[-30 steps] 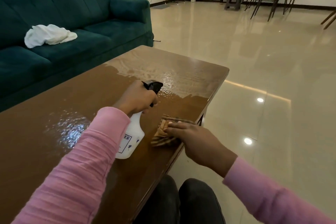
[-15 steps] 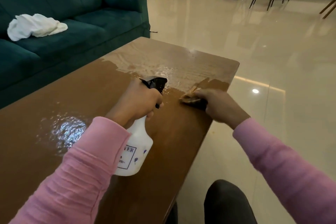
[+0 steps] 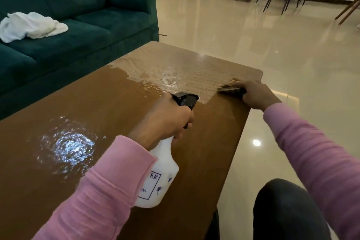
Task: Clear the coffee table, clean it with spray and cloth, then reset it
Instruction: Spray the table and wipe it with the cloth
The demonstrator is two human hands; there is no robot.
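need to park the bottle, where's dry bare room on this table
Dry bare table lies between the spray bottle and the right edge, nearer than the right hand on the cloth. Another dry band sits between the droplet patch and the wet far end. Tightest by the left hand.

1. The bench is smooth brown wood, glossy where wet.
2. The spray bottle is matt white plastic.
3. The sofa is soft green cloth.
4. The floor is glossy tile.

Wet brown table, white bottle, striped cloth
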